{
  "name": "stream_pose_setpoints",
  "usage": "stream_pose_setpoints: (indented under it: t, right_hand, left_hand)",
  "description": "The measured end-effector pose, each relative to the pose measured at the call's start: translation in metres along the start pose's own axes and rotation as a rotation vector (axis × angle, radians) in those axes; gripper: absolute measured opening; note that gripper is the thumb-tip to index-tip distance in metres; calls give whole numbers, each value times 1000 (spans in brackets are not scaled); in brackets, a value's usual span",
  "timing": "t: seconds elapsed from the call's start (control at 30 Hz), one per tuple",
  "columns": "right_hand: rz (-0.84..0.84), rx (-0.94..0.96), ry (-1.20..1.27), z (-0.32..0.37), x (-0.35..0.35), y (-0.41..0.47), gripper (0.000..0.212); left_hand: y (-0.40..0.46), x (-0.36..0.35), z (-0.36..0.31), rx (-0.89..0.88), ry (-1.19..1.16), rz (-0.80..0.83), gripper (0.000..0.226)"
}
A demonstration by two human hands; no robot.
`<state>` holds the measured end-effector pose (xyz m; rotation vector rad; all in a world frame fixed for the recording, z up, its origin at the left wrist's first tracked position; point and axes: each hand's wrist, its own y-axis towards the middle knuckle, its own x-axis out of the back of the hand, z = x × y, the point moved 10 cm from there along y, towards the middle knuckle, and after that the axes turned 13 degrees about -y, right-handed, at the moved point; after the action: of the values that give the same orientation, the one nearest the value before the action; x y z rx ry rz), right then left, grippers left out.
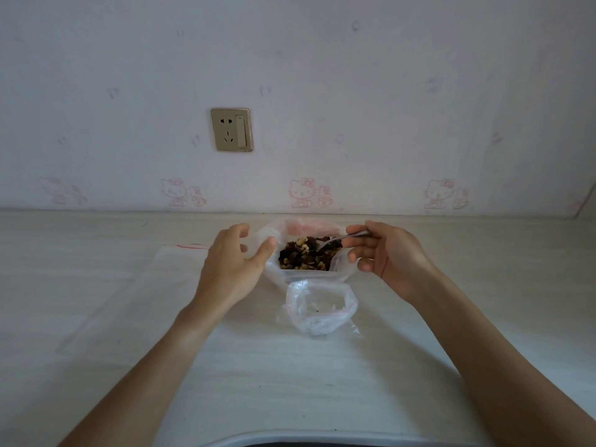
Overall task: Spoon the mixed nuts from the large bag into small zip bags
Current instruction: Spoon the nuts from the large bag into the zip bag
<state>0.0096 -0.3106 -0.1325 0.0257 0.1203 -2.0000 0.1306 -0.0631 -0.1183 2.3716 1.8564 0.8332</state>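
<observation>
A large clear bag [300,225] stands open on the table near the wall, filled with dark and pale mixed nuts [304,258]. My left hand [233,258] pinches the bag's left rim and holds it apart. My right hand [383,251] grips a metal spoon [338,239] by the handle, its bowl resting on the nuts. Just in front of the large bag a small zip bag [321,306] with a red stripe stands open, holding only a few crumbs.
Flat clear zip bags [129,291] with a red seal line lie on the pale table [290,375] to the left. A wall with a socket [231,129] rises right behind the bags. The table's front edge curves at the bottom.
</observation>
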Motion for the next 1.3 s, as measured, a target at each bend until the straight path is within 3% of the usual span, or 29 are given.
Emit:
stream_pose_setpoints:
  t: [0.1,0.17,0.3,0.47,0.73,0.93,1.1,1.3]
  right_hand:
    - [9,26,-2,8,0,-4,37]
    - [22,43,-3,13,1,-6,37]
    - [73,61,-31,22,0,-10,39]
    - [145,64,-155,25,-4,-16,41]
    - [206,161,-475,30,-16,-24,48]
    - [156,396,-659,52,-27,-37,54]
    - [71,568,-531,72,-25,-48,53]
    - [77,478,-249,63,-20,-40,50]
  left_hand:
    - [-12,14,-20,-171,66,-99,35]
    - [-19,16,-34,-255,28,-77,18]
    - [-36,-10,-37,-183,-148,202,39]
    - [-54,-31,-31,-106,-76,336,42]
    - [-58,-41,-30,-108,-37,379,14]
    - [-62,-33,-46,-201,-103,372,9]
    - [-69,-25,-60,-312,-136,346,9]
    - [-67,-22,-59,-334,-121,300,12]
